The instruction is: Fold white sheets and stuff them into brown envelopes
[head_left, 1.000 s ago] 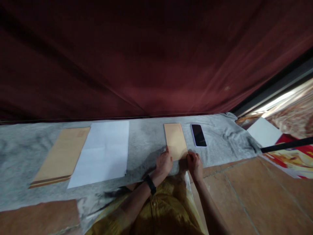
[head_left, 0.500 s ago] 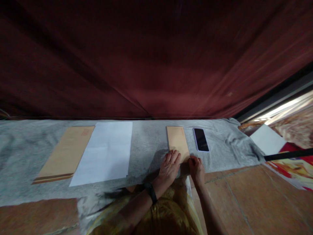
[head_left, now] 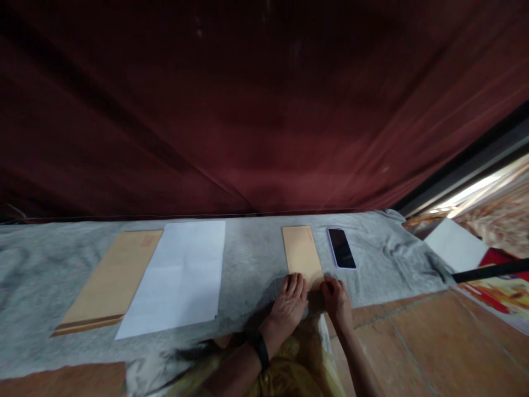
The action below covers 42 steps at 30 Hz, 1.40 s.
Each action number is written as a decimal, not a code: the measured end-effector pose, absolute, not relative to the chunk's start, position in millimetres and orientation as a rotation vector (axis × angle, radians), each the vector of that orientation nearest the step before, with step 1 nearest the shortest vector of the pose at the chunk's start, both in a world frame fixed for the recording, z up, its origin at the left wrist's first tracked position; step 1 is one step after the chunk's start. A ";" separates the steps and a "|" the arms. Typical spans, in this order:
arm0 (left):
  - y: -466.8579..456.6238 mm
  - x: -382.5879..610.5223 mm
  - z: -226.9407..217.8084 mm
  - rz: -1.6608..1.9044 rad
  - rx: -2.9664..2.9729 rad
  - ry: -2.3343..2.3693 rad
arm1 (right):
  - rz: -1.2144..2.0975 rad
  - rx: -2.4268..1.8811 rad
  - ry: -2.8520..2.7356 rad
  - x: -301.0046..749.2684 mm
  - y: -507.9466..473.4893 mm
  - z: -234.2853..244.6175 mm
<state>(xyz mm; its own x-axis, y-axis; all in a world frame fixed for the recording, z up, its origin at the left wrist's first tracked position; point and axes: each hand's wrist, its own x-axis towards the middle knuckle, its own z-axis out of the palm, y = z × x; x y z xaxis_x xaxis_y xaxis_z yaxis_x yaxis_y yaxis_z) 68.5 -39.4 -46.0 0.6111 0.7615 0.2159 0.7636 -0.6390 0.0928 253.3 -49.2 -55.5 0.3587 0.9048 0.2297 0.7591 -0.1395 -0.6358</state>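
Note:
A small brown envelope (head_left: pixel 302 251) lies on a grey cloth (head_left: pixel 252 253) spread on the floor. My left hand (head_left: pixel 288 305) lies flat on the envelope's near end, fingers stretched out and together. My right hand (head_left: pixel 338 302) is at the near right corner, fingers curled and pressing on the edge. A black band sits on my left wrist. A dark phone (head_left: pixel 341 248) lies face up just right of the envelope.
A stack of larger brown envelopes (head_left: pixel 111 281) and white paper sheets (head_left: pixel 182 275) lie on the cloth at left. A dark red curtain (head_left: pixel 248 110) hangs behind. Tiled floor (head_left: pixel 433 342), a white sheet (head_left: pixel 454 245) and a colourful printed item are at right.
My left hand moved from the envelope's left edge onto its near end and flattened there. The right hand stayed at the near right corner. The view tilted slightly.

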 end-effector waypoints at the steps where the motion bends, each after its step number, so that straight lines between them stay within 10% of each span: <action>1: -39.6 69.4 -45.7 -0.362 -2.804 -1.329 | 0.259 -1.937 -1.457 252.4 -48.6 -52.9; 22: -52.2 21.7 -1.6 -0.614 -2.797 -1.501 | 0.120 -1.686 -1.871 232.6 -30.2 -34.3; 35: -60.6 -243.8 -25.5 -0.561 -1.627 -2.511 | 1.258 -1.297 -1.574 30.8 -44.5 -41.4; 42: -115.1 -224.1 -33.6 -0.414 -2.052 -2.179 | 0.748 -1.283 -2.012 -9.6 -70.3 -37.4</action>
